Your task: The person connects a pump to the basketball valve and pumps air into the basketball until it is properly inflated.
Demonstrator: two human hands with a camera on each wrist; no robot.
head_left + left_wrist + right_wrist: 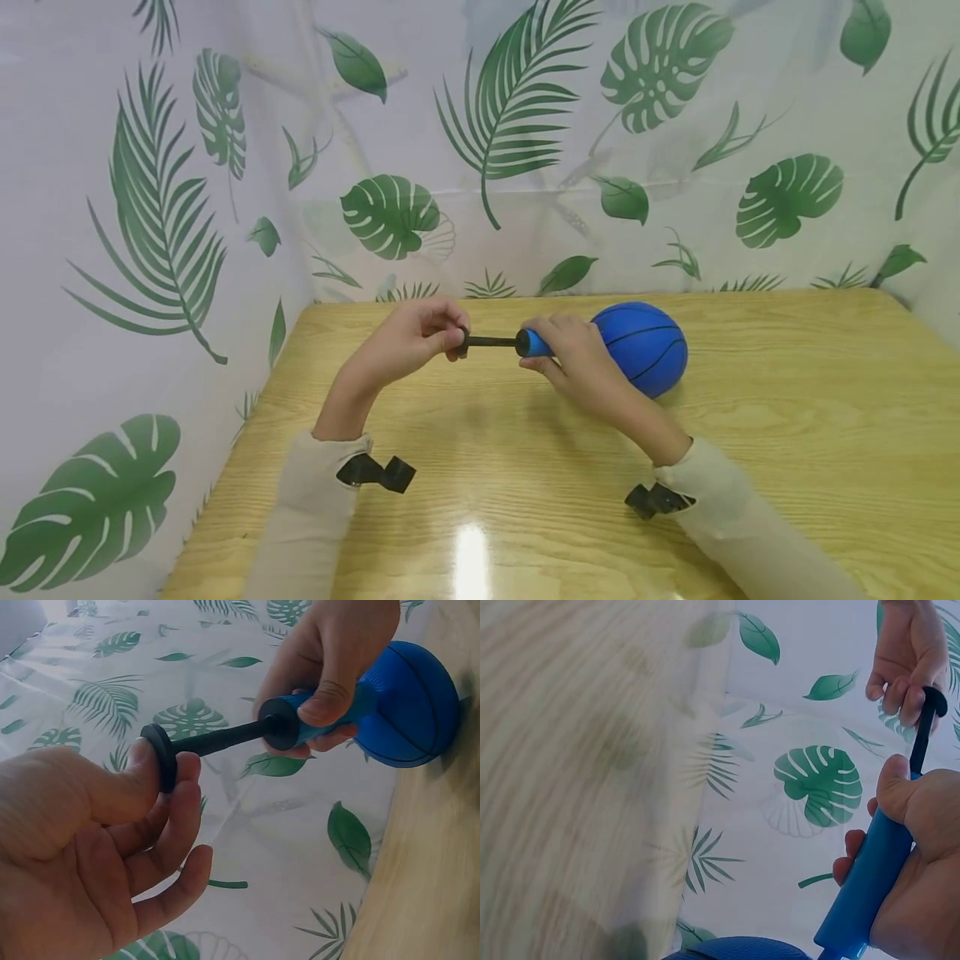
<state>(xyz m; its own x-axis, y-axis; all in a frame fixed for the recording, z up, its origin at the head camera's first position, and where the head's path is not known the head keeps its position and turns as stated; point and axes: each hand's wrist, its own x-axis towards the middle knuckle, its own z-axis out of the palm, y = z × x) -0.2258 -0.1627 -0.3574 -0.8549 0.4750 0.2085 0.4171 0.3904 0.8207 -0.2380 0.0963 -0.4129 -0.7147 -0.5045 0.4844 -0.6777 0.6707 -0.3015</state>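
A blue hand pump (870,877) with a black plunger rod (491,342) lies level between my two hands above the table. My right hand (577,358) grips its blue barrel, fingers curled round it. The round black end of the handle (159,757) is pinched between the thumb and fingers of my left hand (412,342), and the rod is drawn out from the barrel. At the pump's far end is a blue ball (645,350) with black lines, resting on the table beyond my right hand. Where pump and ball meet is hidden in the head view.
The wooden table (480,467) stretches under both arms, with a bright glare spot near its front. Behind and to the left hangs a white sheet (420,108) printed with green leaves. A black camera mount sits on each wrist (375,472).
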